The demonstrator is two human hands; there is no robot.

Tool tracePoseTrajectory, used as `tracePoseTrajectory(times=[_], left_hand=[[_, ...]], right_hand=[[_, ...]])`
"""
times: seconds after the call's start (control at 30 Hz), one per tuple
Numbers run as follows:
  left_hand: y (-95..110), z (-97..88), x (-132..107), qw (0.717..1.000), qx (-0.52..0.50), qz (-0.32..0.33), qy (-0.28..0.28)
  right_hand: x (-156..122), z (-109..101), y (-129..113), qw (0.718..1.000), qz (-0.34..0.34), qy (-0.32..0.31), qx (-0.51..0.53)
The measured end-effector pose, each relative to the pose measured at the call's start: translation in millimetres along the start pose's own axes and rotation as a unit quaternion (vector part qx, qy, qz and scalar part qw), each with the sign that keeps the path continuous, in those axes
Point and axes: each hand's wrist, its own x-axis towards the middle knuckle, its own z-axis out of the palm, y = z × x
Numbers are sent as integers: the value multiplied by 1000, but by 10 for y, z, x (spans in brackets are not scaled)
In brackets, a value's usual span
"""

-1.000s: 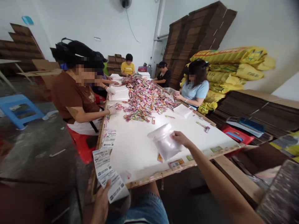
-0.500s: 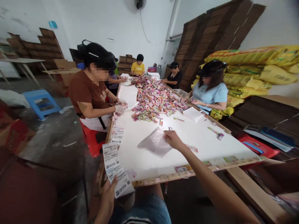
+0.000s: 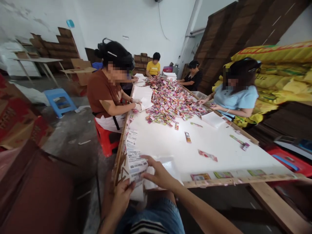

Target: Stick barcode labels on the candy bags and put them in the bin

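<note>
Head view, Recorder: Left hand [image 3: 124, 191] is pinching the lower part of a strip of labels [image 3: 136, 162] between thumb and fingers. The strip is lying along the near left edge of the table [image 3: 161, 139].

Checker: And the right hand [image 3: 158, 175]?

Recorder: Thumb and forefinger are standing apart at the strip's right edge; cannot tell whether they are gripping it. A plastic bag [image 3: 170, 165] is lying on the table behind that hand, partly covered by it.

Checker: How should this be going, in your judgement?

Recorder: Likely one label is being freed or straightened. Left should be pinching close to the working edge, holding the paper taut. Right should be lifting a corner first, then drawing slowly and low; jerking is risking a crease through the barcode [image 3: 135, 175].

Checker: Bag?

Recorder: Looking thin, probably sliding easily; right wrist should be clearing it.
</note>
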Motion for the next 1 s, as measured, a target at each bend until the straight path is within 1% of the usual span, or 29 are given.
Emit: tracePoseTrajectory(times=[0.03, 0.07, 0.1, 0.13, 0.17, 0.23, 0.27, 0.3, 0.33, 0.4, 0.43, 0.47, 0.5, 0.53, 0.57, 0.6, 0.63, 0.67, 0.73, 0.77, 0.8, 0.87, 0.9, 0.97, 1.0], left_hand=[[-10, 17, -3, 1000, 12, 3, -6], [-2, 41, -16, 1000, 1, -1, -14], [24, 71, -39, 999, -34, -21, -24], [63, 104, -67, 994, -89, -58, -35], [110, 138, -95, 982, -149, -103, -45], [189, 198, -126, 954, -231, -185, -46], [206, 215, -120, 947, -240, -209, -36], [203, 219, -95, 949, -234, -212, -12], [181, 207, -54, 954, -222, -198, 21], [97, 131, 58, 960, -213, -155, 90], [48, 73, 115, 959, -218, -136, 119], [5, 10, 166, 957, -222, -121, 139], [-29, -51, 205, 956, -226, -112, 150], [-52, -102, 230, 956, -226, -107, 153], [-65, -137, 240, 958, -220, -101, 155], [-69, -155, 237, 961, -211, -95, 154], [-67, -156, 221, 964, -202, -92, 149], [-62, -143, 196, 966, -194, -98, 140], [-56, -102, 131, 968, -185, -131, 106], [-58, -85, 98, 968, -182, -150, 88], [-63, -75, 69, 967, -177, -168, 74], [-81, -74, 27, 967, -163, -181, 66], [-91, -78, 16, 968, -156, -180, 71], [-104, -70, 13, 969, -149, -180, 80], [-104, -51, 19, 969, -148, -182, 81]], right_hand=[[-51, 25, -87, 1000, -5, 0, 1], [-103, 57, -141, 1000, -2, 15, -12], [-154, 99, -164, 999, 5, 32, -29], [-206, 149, -164, 998, 10, 45, -48], [-256, 205, -154, 997, 6, 44, -65], [-346, 308, -147, 994, -28, 13, -101], [-381, 336, -170, 992, -52, -2, -113], [-408, 335, -217, 990, -70, -10, -119], [-424, 296, -285, 990, -80, -9, -115], [-418, 94, -449, 995, -77, 9, -69], [-392, -58, -515, 997, -63, 29, -30], [-351, -225, -550, 997, -45, 69, 11], [-297, -387, -540, 990, -27, 128, 48], [-234, -527, -477, 977, -8, 199, 73], [-166, -625, -361, 960, 17, 266, 83], [-100, -671, -198, 945, 49, 315, 73], [-43, -662, -3, 939, 83, 331, 43], [0, -604, 206, 942, 122, 313, 1], [33, -387, 596, 949, 177, 240, -98], [20, -262, 748, 947, 188, 219, -138], [-11, -145, 862, 944, 185, 212, -172], [-106, 28, 977, 945, 152, 194, -214], [-159, 77, 989, 950, 128, 163, -231], [-245, 117, 962, 961, 83, 71, -253], [-272, 118, 939, 964, 70, 27, -257]])
